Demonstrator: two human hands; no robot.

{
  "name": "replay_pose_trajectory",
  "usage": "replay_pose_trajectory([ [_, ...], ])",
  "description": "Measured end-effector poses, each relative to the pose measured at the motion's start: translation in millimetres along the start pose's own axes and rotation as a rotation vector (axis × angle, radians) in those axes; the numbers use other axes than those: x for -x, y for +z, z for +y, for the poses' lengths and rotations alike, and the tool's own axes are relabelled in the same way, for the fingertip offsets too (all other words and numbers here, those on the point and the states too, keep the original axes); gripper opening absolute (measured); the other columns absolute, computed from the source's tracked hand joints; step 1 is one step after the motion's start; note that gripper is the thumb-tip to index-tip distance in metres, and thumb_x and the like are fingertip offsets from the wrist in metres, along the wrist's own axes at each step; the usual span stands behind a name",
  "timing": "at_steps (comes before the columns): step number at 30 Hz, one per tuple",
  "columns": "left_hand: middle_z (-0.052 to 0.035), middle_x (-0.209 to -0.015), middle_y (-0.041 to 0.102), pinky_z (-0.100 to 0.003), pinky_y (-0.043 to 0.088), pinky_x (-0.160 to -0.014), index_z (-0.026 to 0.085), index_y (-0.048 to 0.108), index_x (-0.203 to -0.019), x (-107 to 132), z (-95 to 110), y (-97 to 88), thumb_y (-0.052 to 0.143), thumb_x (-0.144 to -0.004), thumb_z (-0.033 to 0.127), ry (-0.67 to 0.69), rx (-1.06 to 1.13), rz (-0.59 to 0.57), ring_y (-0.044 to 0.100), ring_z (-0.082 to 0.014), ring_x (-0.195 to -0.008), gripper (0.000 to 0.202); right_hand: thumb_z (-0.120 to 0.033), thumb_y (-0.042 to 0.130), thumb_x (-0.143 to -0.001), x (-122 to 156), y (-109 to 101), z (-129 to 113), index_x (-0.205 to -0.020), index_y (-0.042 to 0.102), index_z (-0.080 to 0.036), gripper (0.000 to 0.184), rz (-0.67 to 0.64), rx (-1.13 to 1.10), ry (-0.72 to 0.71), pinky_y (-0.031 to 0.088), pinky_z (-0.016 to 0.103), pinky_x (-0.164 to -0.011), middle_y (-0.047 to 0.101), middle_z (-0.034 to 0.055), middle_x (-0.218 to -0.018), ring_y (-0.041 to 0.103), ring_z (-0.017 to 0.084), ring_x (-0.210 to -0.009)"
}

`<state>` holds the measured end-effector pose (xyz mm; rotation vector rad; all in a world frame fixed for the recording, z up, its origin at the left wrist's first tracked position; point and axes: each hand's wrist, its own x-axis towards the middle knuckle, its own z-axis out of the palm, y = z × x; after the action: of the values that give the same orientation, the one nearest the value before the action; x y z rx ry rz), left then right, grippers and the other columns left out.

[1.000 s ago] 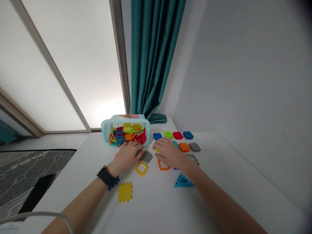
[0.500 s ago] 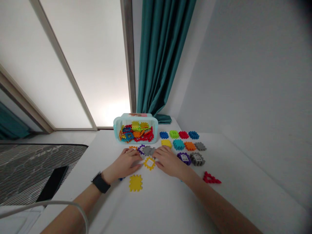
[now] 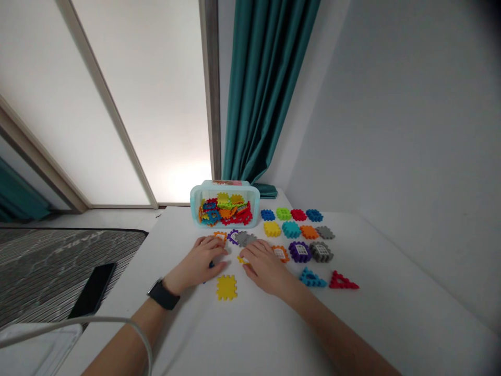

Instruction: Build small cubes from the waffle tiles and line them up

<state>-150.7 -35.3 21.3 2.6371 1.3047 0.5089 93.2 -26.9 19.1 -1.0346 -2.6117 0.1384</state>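
My left hand (image 3: 201, 261) lies flat on the white table, its fingertips next to an orange toy waffle block (image 3: 219, 236). A blue block (image 3: 211, 265) shows partly beneath that hand. My right hand (image 3: 266, 267) rests just right of it, with its fingertips on a small yellow block (image 3: 242, 259), mostly hidden. Between the hands and further back sit a purple block (image 3: 234, 236) and a grey block (image 3: 245, 238). A yellow square block (image 3: 227, 287) lies nearer me. Several more blocks, including a blue triangle (image 3: 312, 279), form rows to the right.
A pale turquoise plastic box (image 3: 225, 204) full of mixed blocks stands at the back of the table. A black phone (image 3: 92, 289) lies on the striped rug left of the table edge. A white cable (image 3: 117, 321) crosses the lower left.
My right hand has moved left onto the small yellow block, uncovering an orange block and a blue triangle. My view has shifted slightly, and the left hand has barely moved.
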Motion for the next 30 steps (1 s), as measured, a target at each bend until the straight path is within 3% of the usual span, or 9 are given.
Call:
replay_pose_trajectory([
  [4,-0.0058,-0.117,0.066,-0.044,0.041,-0.102,0.027,0.068,-0.111,0.2,-1.0,4.9,0.059,-0.093,0.029,-0.011,-0.023,-0.027,0.054,-0.0270,-0.120,0.020,-0.018,0.063,-0.090,7.7,10.5,-17.0,-0.099,0.060,-0.021,0.010,-0.014,-0.150,-0.041,0.041,0.041,-0.100,0.065,0.0048,-0.104,0.056,0.023,-0.106],
  [10,-0.0068,-0.116,0.065,-0.044,0.044,-0.099,0.025,0.067,-0.111,-1.7,-3.5,15.8,0.058,-0.093,0.027,-0.016,-0.037,-0.009,0.054,-0.0272,-0.118,0.020,-0.034,0.077,-0.083,14.2,22.9,-28.0,-0.105,0.059,-0.021,0.031,-0.053,-0.197,-0.141,0.037,0.043,-0.106,0.063,0.0053,-0.111,0.054,0.024,-0.112],
  [14,-0.0068,-0.116,0.065,-0.044,0.043,-0.100,0.025,0.067,-0.111,-1.9,-2.7,15.1,0.057,-0.093,0.027,-0.014,-0.031,-0.009,0.054,-0.0272,-0.118,0.021,-0.029,0.074,-0.086,11.9,25.6,-21.0,-0.104,0.059,-0.021,0.025,-0.019,-0.146,-0.127,0.034,0.046,-0.110,0.063,0.0059,-0.110,0.053,0.024,-0.114],
  [18,-0.0059,-0.117,0.066,-0.047,0.038,-0.106,0.027,0.067,-0.112,-1.1,0.0,13.0,0.058,-0.094,0.033,-0.020,-0.028,0.006,0.054,-0.0270,-0.120,0.021,-0.026,0.073,-0.087,11.8,25.4,-8.5,-0.105,0.059,-0.021,0.023,0.012,-0.128,-0.074,0.039,0.046,-0.106,0.063,0.0069,-0.112,0.053,0.026,-0.114],
  [23,-0.0072,-0.127,0.062,-0.050,0.032,-0.112,0.028,0.064,-0.120,0.6,0.7,18.1,0.073,-0.082,0.049,0.017,-0.015,0.007,0.052,-0.0299,-0.124,0.044,-0.023,0.070,-0.088,11.4,27.1,2.7,-0.106,0.060,-0.021,0.020,0.008,-0.159,-0.010,0.043,0.044,-0.101,0.064,0.0065,-0.114,0.054,0.026,-0.113],
  [30,-0.0082,-0.129,0.061,-0.049,0.030,-0.114,0.024,0.062,-0.115,-1.5,1.0,27.5,0.075,-0.079,0.038,0.004,-0.002,0.031,0.050,-0.0290,-0.127,0.041,-0.022,0.064,-0.090,14.9,30.7,4.0,-0.121,0.059,-0.022,0.032,0.035,-0.152,-0.022,0.043,0.046,-0.106,0.058,0.0106,-0.134,0.052,0.027,-0.124],
])
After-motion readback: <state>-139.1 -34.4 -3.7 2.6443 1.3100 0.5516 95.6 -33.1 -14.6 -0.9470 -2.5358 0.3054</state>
